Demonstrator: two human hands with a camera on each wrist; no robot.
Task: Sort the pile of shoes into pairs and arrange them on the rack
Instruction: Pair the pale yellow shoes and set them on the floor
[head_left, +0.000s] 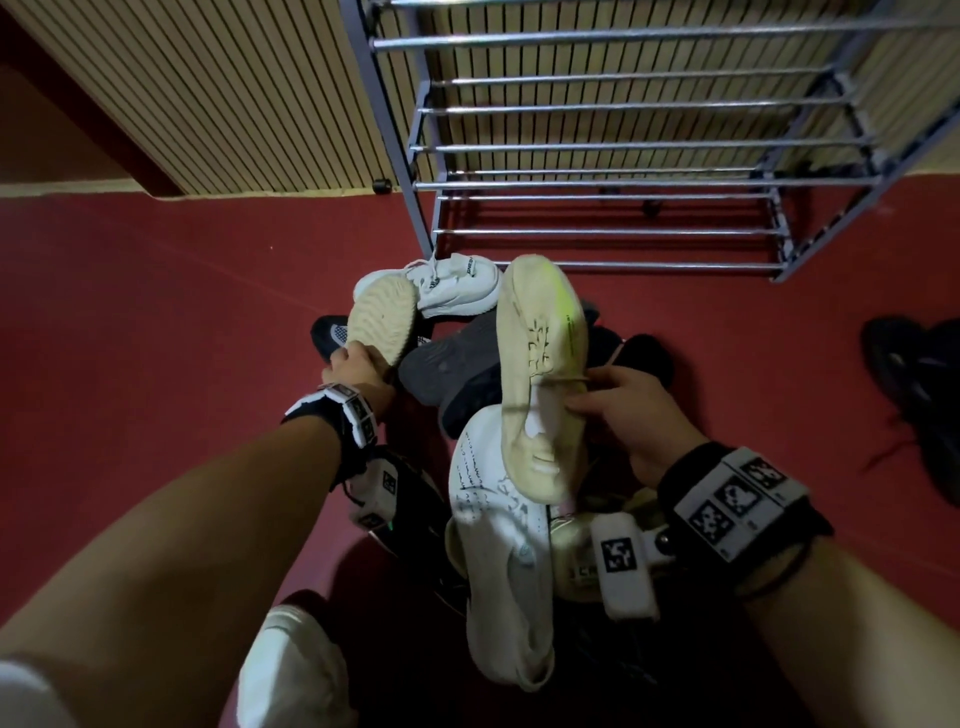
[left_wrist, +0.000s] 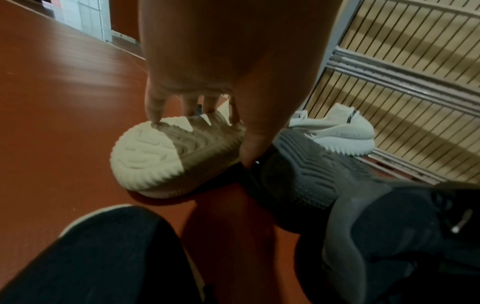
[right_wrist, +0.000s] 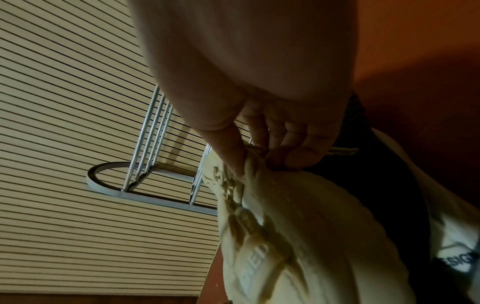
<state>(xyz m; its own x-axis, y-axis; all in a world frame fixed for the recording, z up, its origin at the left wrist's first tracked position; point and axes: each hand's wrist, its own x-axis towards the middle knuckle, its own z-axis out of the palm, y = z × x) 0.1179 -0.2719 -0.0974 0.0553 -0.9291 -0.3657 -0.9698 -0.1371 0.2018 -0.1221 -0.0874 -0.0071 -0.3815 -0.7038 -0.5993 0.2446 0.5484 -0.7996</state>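
Note:
A pile of shoes lies on the red floor in front of a grey metal rack (head_left: 613, 184). My left hand (head_left: 353, 371) grips a cream shoe with a ribbed sole (head_left: 382, 325) by its heel end, sole turned up; the left wrist view shows the sole (left_wrist: 155, 156) under my fingers (left_wrist: 155, 107). My right hand (head_left: 623, 410) pinches a cream-yellow sneaker (head_left: 540, 374) at its laces and holds it above the pile, sole facing me. In the right wrist view my thumb and fingers (right_wrist: 293, 156) pinch the sneaker's upper (right_wrist: 298, 236).
A white sneaker (head_left: 457, 286) lies by the rack's front left leg. Grey-soled dark shoes (head_left: 457, 364) and a white scribbled shoe (head_left: 493, 519) fill the pile. Another dark shoe (head_left: 919, 395) sits on the floor at right. A slatted wall (head_left: 234, 93) stands behind the rack.

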